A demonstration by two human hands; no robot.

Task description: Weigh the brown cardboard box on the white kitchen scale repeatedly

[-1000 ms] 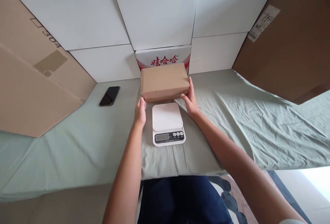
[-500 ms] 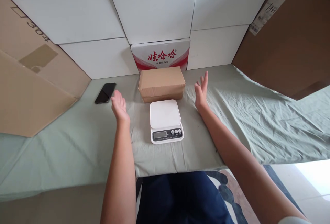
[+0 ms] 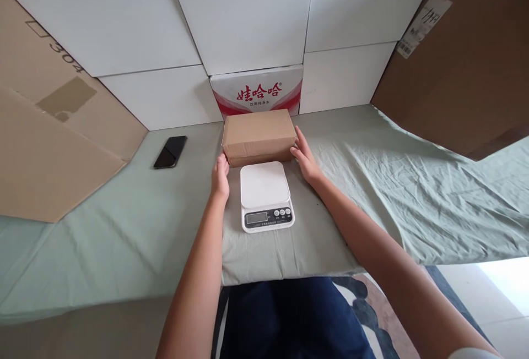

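A closed brown cardboard box (image 3: 260, 136) rests on the green cloth. My left hand (image 3: 220, 176) presses against its lower left front corner, fingers partly hidden by the box. At the opposite end, my right hand (image 3: 305, 156) lies along the right side, its thumb near the front corner and its fingers reaching back. Between them the box is gripped from both sides. Directly in front of it sits a white kitchen scale (image 3: 265, 185) with a bare platform; its grey display shows no readable digits.
Left on the cloth (image 3: 136, 199) lies a black phone (image 3: 170, 152). A white and red carton (image 3: 258, 88) stands behind the box, with white panels (image 3: 243, 12) above and beside it. Large cardboard pieces flank the table at left (image 3: 49, 150) and right (image 3: 467, 72).
Both hands have moved inward from out beside the scale and box, and now meet the box's two ends. The box, scale and phone stay in their places.
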